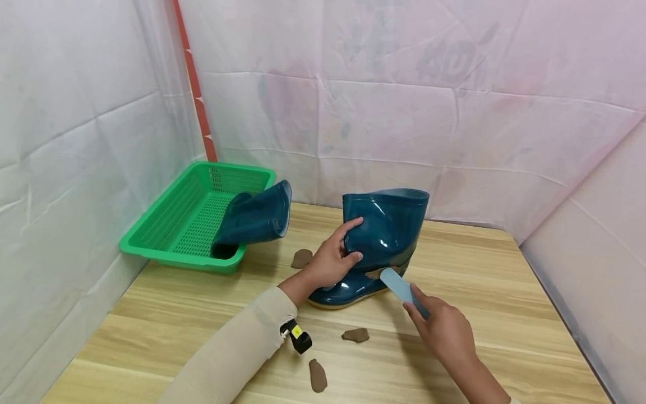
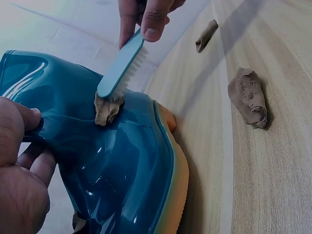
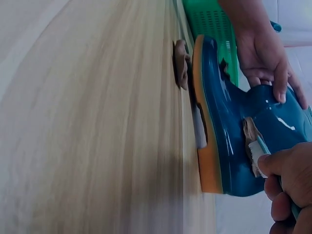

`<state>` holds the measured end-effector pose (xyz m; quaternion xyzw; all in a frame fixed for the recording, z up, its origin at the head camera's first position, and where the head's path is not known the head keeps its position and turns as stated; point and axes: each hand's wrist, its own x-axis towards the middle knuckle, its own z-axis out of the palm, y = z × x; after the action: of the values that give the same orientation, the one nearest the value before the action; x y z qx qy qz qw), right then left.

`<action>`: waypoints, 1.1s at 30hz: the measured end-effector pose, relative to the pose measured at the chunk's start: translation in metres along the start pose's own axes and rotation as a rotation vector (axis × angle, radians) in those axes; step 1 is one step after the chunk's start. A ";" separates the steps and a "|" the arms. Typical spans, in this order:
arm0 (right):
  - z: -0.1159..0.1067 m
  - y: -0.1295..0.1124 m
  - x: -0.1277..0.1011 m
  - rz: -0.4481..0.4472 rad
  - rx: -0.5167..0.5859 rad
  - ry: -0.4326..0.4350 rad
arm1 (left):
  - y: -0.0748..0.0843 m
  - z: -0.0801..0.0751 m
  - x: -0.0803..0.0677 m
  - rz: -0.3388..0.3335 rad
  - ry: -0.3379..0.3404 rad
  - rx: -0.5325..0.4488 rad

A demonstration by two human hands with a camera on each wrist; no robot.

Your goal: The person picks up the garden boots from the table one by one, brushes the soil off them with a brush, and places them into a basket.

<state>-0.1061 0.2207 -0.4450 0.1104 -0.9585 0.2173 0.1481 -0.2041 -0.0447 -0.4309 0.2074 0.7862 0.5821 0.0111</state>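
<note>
Your left hand (image 1: 330, 262) clasps the shaft of the glossy teal rubber boot (image 1: 375, 247) standing upright on the pale wooden worktop (image 1: 504, 314). Your right hand (image 1: 444, 331) has its grip closed on a light blue plastic brush (image 1: 401, 286), bristles pressed on a brown clay lump (image 2: 107, 109) stuck to the boot. The green perforated plastic basket (image 1: 166, 219) holds a second teal boot (image 1: 254, 221) lying on its side. Loose clay pieces (image 1: 355, 335) lie on the worktop.

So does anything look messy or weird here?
Yes. A brown mud clump sticks to the glossy blue rubber boot under the light-blue brush. More clumps litter the wooden table. A second boot slumps over the green basket.
</note>
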 end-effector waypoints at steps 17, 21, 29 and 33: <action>0.007 -0.016 0.002 -0.089 0.017 0.011 | 0.001 0.000 -0.002 -0.005 0.007 0.013; 0.007 -0.014 0.002 -0.059 0.005 -0.002 | 0.000 0.000 -0.002 -0.008 0.000 0.007; 0.000 0.003 -0.002 -0.029 0.007 0.046 | 0.001 -0.001 -0.001 -0.004 0.011 0.007; -0.001 0.005 -0.002 -0.055 0.011 0.091 | 0.002 -0.001 -0.001 0.003 0.001 -0.001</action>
<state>-0.1052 0.2258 -0.4468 0.1274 -0.9462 0.2233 0.1967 -0.2025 -0.0454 -0.4292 0.2083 0.7857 0.5825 0.0096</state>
